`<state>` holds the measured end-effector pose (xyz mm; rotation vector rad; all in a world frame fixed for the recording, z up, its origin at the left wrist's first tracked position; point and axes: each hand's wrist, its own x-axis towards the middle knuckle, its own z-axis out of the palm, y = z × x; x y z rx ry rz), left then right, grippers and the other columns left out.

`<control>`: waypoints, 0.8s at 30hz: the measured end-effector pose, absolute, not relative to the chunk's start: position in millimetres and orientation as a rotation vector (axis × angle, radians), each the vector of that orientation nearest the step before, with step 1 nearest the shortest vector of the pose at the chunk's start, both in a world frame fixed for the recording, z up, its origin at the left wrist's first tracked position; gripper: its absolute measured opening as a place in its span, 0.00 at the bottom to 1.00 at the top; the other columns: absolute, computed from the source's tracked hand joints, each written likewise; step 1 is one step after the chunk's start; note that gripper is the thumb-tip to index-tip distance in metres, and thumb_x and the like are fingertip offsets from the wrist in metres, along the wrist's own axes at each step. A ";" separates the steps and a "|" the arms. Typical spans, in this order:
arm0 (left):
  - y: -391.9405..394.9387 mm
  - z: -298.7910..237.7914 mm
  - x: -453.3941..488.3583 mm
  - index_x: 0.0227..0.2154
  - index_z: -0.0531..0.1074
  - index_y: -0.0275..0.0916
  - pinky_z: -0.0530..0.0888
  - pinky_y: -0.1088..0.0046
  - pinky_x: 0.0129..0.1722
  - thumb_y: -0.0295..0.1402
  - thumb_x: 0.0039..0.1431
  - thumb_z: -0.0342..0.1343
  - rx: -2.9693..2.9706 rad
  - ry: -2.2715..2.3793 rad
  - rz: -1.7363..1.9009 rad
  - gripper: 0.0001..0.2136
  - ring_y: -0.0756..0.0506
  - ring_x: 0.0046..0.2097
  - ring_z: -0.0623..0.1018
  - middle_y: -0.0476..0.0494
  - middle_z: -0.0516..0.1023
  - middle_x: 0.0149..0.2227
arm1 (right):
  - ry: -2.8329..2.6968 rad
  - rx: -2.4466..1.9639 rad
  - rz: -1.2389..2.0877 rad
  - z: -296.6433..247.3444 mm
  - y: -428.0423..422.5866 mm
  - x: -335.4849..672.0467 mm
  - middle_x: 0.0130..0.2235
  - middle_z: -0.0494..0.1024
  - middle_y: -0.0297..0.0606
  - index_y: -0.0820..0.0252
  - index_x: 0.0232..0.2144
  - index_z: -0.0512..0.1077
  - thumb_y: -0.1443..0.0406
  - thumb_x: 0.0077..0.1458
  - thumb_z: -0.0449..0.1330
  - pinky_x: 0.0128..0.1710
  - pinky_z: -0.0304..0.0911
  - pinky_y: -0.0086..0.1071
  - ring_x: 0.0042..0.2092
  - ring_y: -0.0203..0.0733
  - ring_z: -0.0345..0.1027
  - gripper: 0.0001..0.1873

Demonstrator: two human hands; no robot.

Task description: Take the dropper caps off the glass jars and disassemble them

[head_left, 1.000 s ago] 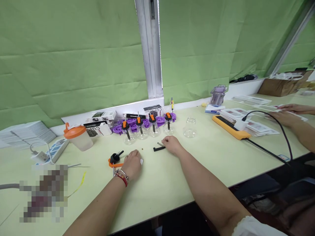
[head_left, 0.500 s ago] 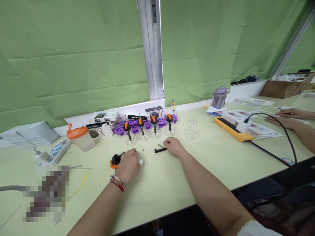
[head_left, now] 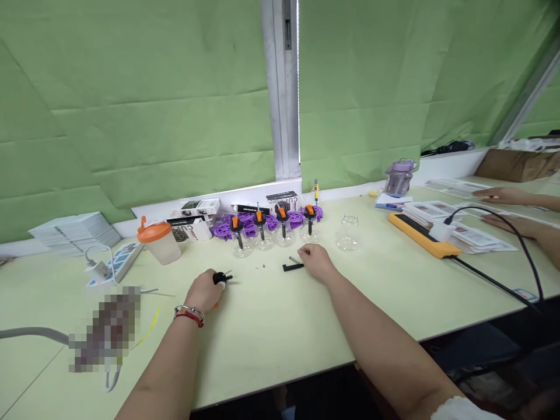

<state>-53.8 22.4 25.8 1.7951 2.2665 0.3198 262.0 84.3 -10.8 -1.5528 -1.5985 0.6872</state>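
My left hand (head_left: pixel 203 291) is closed around a black part (head_left: pixel 221 278) with a thin metal pin; a bit of orange (head_left: pixel 216 305) shows under the fingers. My right hand (head_left: pixel 317 262) rests on the table with its fingers pinched together; whatever is between them cannot be made out. By its fingertips lie a small metal spring (head_left: pixel 293 260) and a slim black L-shaped piece (head_left: pixel 292 267). Tiny bits (head_left: pixel 263 266) lie between the two hands. Behind stand several glass jars (head_left: pixel 241 249) with black-and-orange tops, and an open glass jar (head_left: pixel 347 240).
Purple plastic parts (head_left: pixel 222 231) and printed boxes line the wall. An orange-lidded cup (head_left: pixel 161 245) and a white power strip (head_left: pixel 123 261) stand left. On the right are a yellow power strip (head_left: pixel 420 236), paper stacks (head_left: pixel 466 236) and another person's hands (head_left: pixel 503 195).
My left hand has moved left and has taken hold of the black part that lay beside it. My right hand stays by the spring and black piece. The view has shifted slightly.
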 end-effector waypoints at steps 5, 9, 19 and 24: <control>7.6 34.4 -54.2 0.43 0.65 0.38 0.70 0.71 0.36 0.26 0.46 0.51 1.900 2.085 0.435 0.18 0.43 0.41 0.77 0.38 0.77 0.43 | -1.631 -1.478 0.663 -1.3 73.9 251.0 0.30 0.77 0.36 0.60 0.27 0.74 0.61 0.53 0.54 0.30 0.57 0.28 0.30 0.37 0.65 0.11; -17.7 45.9 -49.2 0.44 0.61 0.40 0.70 0.70 0.42 0.22 0.44 0.48 1.991 1.834 0.606 0.21 0.45 0.43 0.76 0.43 0.76 0.44 | -1.685 -1.332 0.785 14.4 55.6 228.2 0.33 0.78 0.37 0.60 0.31 0.76 0.62 0.53 0.55 0.34 0.60 0.28 0.33 0.37 0.67 0.11; -63.3 38.7 -29.8 0.49 0.59 0.41 0.71 0.66 0.49 0.23 0.46 0.49 2.025 1.639 0.902 0.24 0.44 0.49 0.75 0.41 0.73 0.47 | -2.038 -1.011 1.477 33.2 -25.4 163.6 0.22 0.71 0.30 0.62 0.24 0.76 0.59 0.40 0.68 0.26 0.54 0.26 0.26 0.32 0.60 0.12; -69.9 22.6 -31.1 0.50 0.59 0.42 0.71 0.62 0.50 0.22 0.46 0.49 2.040 1.594 0.912 0.25 0.44 0.48 0.75 0.42 0.74 0.46 | -1.635 -1.100 1.741 22.3 -48.8 144.3 0.20 0.68 0.29 0.64 0.21 0.69 0.67 0.48 0.62 0.25 0.54 0.25 0.23 0.29 0.58 0.08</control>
